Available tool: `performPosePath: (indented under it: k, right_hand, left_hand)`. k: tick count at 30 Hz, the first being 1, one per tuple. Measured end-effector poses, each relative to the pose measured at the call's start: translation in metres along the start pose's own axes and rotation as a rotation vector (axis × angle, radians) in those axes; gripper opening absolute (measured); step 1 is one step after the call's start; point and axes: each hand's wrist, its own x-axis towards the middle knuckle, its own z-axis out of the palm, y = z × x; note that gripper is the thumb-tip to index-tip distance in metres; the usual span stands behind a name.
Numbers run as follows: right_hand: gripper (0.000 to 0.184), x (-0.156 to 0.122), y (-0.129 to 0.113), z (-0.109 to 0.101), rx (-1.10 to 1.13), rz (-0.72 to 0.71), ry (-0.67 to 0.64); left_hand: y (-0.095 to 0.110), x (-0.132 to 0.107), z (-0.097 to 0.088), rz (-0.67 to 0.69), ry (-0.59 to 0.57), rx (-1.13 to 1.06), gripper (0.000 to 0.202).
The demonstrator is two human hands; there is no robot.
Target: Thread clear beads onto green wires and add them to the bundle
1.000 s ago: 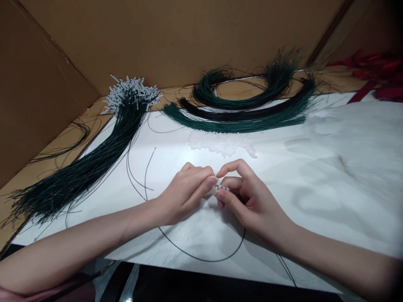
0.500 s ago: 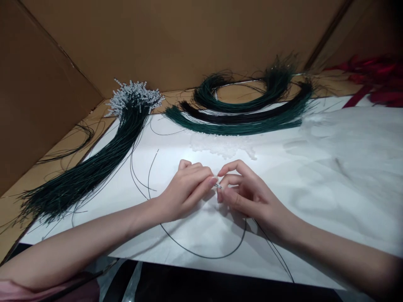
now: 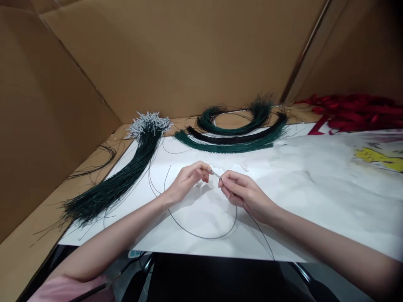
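A thin dark wire with a short white beaded tip (image 3: pixel 215 173) spans the small gap between my hands. My left hand (image 3: pixel 190 179) has its fingertips closed on the far end of that tip. Pinched between thumb and fingers, the wire's other side of the beads is in my right hand (image 3: pixel 247 193). Dark wire hangs below the right hand, and a long curved wire (image 3: pixel 201 237) loops over the white sheet (image 3: pixel 201 218) under both hands. Small whitish beads (image 3: pixel 242 164) lie faintly on the sheet beyond them.
At left lies a thick bundle of dark green wires (image 3: pixel 126 176) with white beaded ends. Curved green and black wire bundles (image 3: pixel 233 138) rest at the back. Red ribbons (image 3: pixel 355 113) and clear plastic (image 3: pixel 315 155) are at right. Cardboard walls (image 3: pixel 189 54) enclose the table.
The view has tilted up and shifted. My hands have drawn slightly apart, showing more of the beaded tip. The right fingers, loosely spread before, are now closed on the wire.
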Motion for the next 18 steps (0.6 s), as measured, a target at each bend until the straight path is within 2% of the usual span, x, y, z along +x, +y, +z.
performPosePath:
  k: [2, 4, 7, 9, 12, 15, 18]
  right_hand:
    - [0.028, 0.002, -0.010, 0.008, 0.019, -0.077, 0.033]
    - [0.028, 0.005, -0.026, 0.017, 0.042, -0.143, 0.049]
    - [0.021, 0.013, -0.058, 0.034, 0.082, -0.181, 0.035]
    - [0.016, 0.019, -0.082, 0.043, 0.115, -0.203, 0.036]
    - [0.021, 0.030, -0.114, 0.054, 0.164, -0.233, 0.050]
    - [0.026, 0.043, -0.143, 0.059, 0.195, -0.265, 0.104]
    - [0.030, 0.062, -0.168, 0.057, 0.204, -0.308, 0.207]
  left_hand:
    - [0.000, 0.002, 0.006, 0.012, -0.049, -0.095, 0.072]
    - [0.008, 0.001, 0.015, 0.019, -0.103, -0.179, 0.075]
    - [0.034, -0.005, 0.026, -0.042, -0.215, -0.427, 0.066]
    - [0.059, -0.012, 0.023, -0.149, -0.278, -0.598, 0.055]
    - [0.093, -0.026, 0.001, -0.264, -0.257, -0.571, 0.024]
    - [0.117, -0.045, -0.034, -0.320, -0.229, -0.454, 0.032]
    - [0.136, -0.072, -0.071, -0.291, -0.097, -0.210, 0.040]
